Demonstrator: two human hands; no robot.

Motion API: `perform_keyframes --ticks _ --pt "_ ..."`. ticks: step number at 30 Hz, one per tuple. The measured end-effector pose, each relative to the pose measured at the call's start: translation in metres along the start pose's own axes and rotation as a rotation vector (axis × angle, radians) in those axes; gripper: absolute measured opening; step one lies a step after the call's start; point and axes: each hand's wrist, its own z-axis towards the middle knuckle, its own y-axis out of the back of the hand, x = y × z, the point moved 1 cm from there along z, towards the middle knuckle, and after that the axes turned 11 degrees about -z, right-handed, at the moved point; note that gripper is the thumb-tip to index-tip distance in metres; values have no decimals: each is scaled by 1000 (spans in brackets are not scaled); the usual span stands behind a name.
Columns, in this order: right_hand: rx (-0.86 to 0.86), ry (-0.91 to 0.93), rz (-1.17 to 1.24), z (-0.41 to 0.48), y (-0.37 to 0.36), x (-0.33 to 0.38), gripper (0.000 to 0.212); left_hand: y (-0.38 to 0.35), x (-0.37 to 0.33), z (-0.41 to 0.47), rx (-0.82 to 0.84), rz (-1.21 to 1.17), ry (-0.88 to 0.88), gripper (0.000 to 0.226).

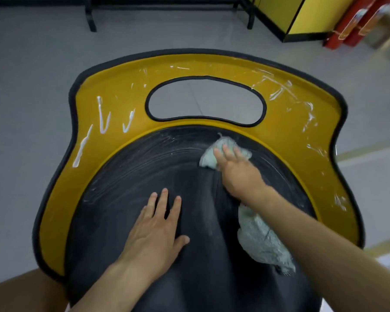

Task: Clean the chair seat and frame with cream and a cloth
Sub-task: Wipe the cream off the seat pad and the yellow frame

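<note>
The light was soft, even and rather dim, casting no hard shadows; only a faint dark patch lay beneath the left hand [154, 230] on the black seat [126, 176]. Wet cream streaks [104, 115] glinted white on the yellow frame [113, 86], most of all toward its far right corner. Blur softened the right hand [236, 170], the cloth [208, 159] and the red things [351, 23] at the upper right. Wide-angle distortion bowed the frame's outline and stretched the grey floor [32, 75] toward the edges.

Left hand [158, 230]: laid flat, palm down, fingers spread, thumb held out sideways. Right hand [236, 170]: reached further forward, fingers held straight, palm pressed down.
</note>
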Motion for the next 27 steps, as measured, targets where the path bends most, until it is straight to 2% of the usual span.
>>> perform_keyframes --ticks 4,6,9,11,13,15,19,21,24,25,27 --pt "12 56 -31 51 3 -36 53 5 -2 4 26 7 3 85" --pt "-96 121 -55 31 -4 -42 54 5 -2 7 29 21 -1 86" --pt "-222 198 -97 -28 -21 -36 73 5 -2 11 46 22 4 87" --pt "-164 196 -84 -67 -33 -25 92 6 -2 12 48 25 1 88" --pt "-124 159 -52 -104 -39 -11 99 5 -2 13 47 27 -2 88" --pt "-94 131 -49 -139 -45 1 94 5 -3 13 42 31 -1 89" --pt "-80 137 -42 -170 -49 3 70 3 -8 17 27 39 -5 89" --pt "-95 122 -26 -152 -49 -13 69 2 -13 21 22 38 -26 90" --pt "-134 5 -18 -92 -40 -46 75 0 -21 25 33 39 -90 89" --pt "-158 -23 -50 -70 -37 -56 71 -1 -24 25 40 45 -106 88" --pt "-101 -51 -84 -34 -38 -70 62 -3 -30 28 44 56 -133 87"
